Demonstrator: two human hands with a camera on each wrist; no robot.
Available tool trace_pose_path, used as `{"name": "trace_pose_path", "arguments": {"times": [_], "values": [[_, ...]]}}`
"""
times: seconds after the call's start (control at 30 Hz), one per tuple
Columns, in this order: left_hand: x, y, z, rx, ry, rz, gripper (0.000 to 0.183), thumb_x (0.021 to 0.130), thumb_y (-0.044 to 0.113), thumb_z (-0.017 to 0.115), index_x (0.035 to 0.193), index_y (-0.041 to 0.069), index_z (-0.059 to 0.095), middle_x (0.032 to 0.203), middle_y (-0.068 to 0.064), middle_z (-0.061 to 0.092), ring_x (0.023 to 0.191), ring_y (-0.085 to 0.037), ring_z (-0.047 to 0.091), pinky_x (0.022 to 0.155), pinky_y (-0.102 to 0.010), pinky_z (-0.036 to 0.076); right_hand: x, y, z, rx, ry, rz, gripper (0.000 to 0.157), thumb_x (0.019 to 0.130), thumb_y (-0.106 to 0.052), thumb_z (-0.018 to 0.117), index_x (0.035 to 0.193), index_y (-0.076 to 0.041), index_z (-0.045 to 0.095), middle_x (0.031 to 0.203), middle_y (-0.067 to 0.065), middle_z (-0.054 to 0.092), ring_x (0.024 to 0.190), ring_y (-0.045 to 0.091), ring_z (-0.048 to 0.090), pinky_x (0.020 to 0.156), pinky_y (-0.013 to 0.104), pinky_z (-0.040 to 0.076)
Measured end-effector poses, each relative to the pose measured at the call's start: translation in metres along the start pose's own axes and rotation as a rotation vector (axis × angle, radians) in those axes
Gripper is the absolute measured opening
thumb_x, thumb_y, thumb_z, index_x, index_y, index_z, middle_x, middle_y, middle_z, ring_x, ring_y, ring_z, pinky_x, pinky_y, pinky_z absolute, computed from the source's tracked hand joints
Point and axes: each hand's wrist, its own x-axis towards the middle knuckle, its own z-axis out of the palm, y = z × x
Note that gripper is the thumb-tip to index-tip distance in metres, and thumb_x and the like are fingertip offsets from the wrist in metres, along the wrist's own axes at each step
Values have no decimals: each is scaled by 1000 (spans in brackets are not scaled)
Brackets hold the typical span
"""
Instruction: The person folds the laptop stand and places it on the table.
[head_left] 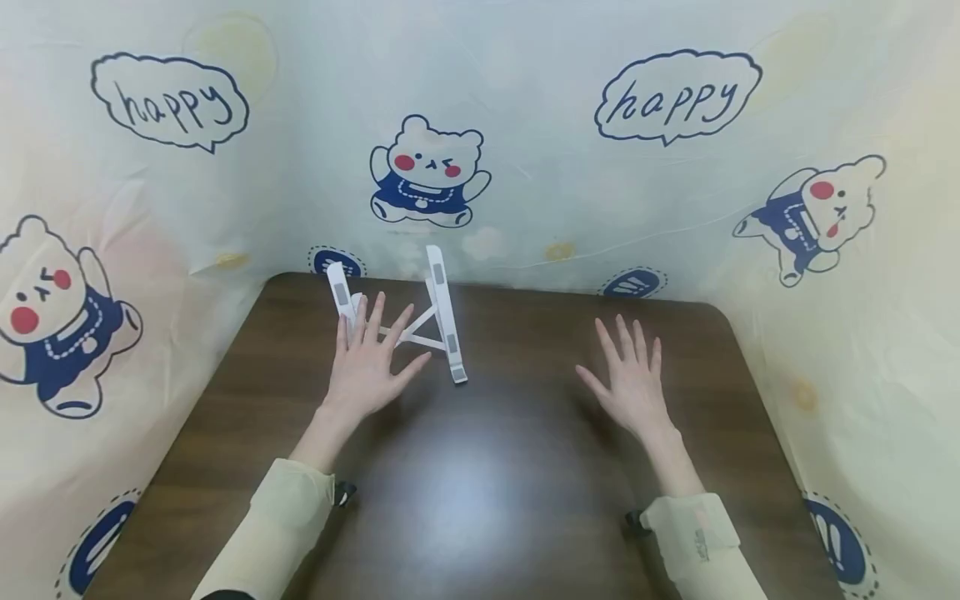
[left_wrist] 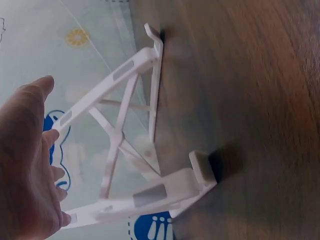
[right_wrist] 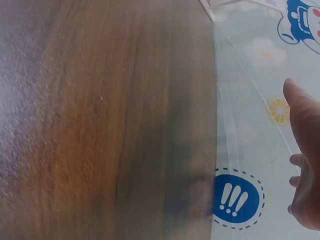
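Observation:
A white folding laptop stand (head_left: 445, 312) stands unfolded near the back left of the table, with grey pads on its two side bars and crossed struts between them. My left hand (head_left: 366, 375) hovers palm down with fingers spread, overlapping the stand's left part in the head view. In the left wrist view, the whole stand (left_wrist: 116, 138) shows beyond the fingers, with its lipped ends low by the wood. Well to the right, my right hand (head_left: 633, 387) is held over the table with fingers spread and nothing in it. The right wrist view catches only a corner of the stand.
The brown wooden table (head_left: 525, 500) has rounded back corners. A pale cloth (head_left: 540, 192) printed with bears and speech bubbles hangs around its back and sides. Dark wrist devices (head_left: 344, 493) show at both light sleeves (head_left: 288, 508).

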Motion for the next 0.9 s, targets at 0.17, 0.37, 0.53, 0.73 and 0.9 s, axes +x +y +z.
{"name": "trace_pose_path", "arguments": {"times": [0.17, 0.37, 0.53, 0.73, 0.9], "values": [[-2, -15, 2, 33, 21, 10, 93, 99, 73, 58, 176, 36, 22, 188, -16, 2, 174, -45, -5, 138, -74, 3, 4, 6, 2, -2, -11, 13, 91, 105, -57, 67, 177, -22, 24, 182, 25, 21, 170, 53, 12, 133, 81, 5], [-6, -29, 4, 81, 77, 31, 98, 97, 74, 60, 177, 36, 19, 188, -16, 2, 174, -45, -4, 138, -74, 2, 8, 12, 4, -3, -36, 25, 91, 105, -57, 66, 177, -23, 22, 183, 25, 19, 171, 52, 8, 134, 80, 1], [-9, -39, 4, 66, 121, 14, 106, 95, 72, 64, 178, 31, 12, 188, -14, -4, 174, -43, -4, 137, -76, 5, 10, 8, 6, 12, -47, 13, 91, 104, -55, 68, 176, -20, 24, 182, 26, 21, 170, 53, 11, 134, 80, 3], [-13, -57, 3, 52, 167, -26, 116, 92, 71, 67, 179, 23, 7, 188, -12, -8, 174, -45, 0, 137, -76, 7, 18, -5, 9, 38, -89, -31, 105, 101, -57, 73, 179, -22, 12, 185, 21, 14, 171, 50, 9, 135, 78, 3], [-16, -71, 4, 59, 146, -56, 119, 92, 72, 67, 179, 23, 2, 188, -10, -11, 174, -44, -2, 137, -75, 6, 28, -22, 13, 43, -102, -99, 110, 99, -57, 76, 179, -20, 11, 185, 22, 16, 171, 50, 13, 135, 78, 7]]}}
